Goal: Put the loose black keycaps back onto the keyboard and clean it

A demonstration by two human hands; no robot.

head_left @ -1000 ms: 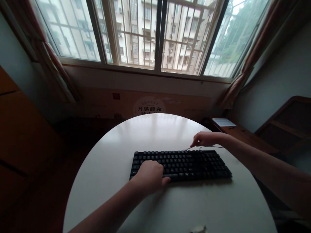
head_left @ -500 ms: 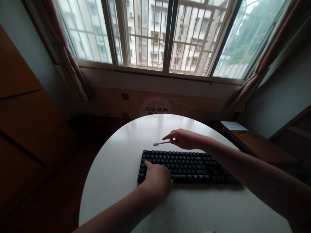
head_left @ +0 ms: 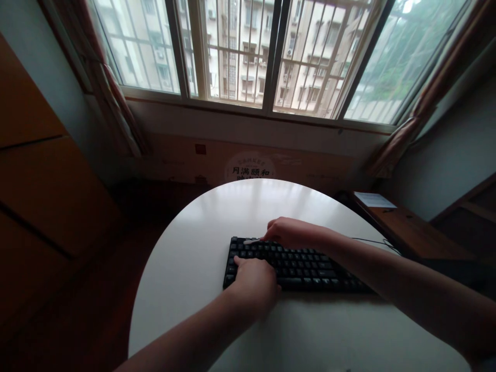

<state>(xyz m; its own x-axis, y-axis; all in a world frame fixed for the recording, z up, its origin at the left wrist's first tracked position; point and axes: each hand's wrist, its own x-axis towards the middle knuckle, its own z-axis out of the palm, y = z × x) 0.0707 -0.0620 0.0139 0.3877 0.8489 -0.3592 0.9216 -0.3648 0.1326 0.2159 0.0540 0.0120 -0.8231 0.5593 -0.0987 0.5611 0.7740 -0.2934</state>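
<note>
Right hand (head_left: 287,232) pinching a slim, pale stick (head_left: 252,241), its tip over the upper left keys of a black keyboard (head_left: 300,269); left hand (head_left: 256,284) resting on the keys nearer the front edge, its grip not discernible. The keyboard lies beneath both hands, the right forearm (head_left: 372,263) hiding its right end. Around: a glossy, curved-edged white table (head_left: 182,258); a thin dark cable (head_left: 368,239); a brown wooden surface (head_left: 411,230) bearing white paper (head_left: 375,200).
</note>
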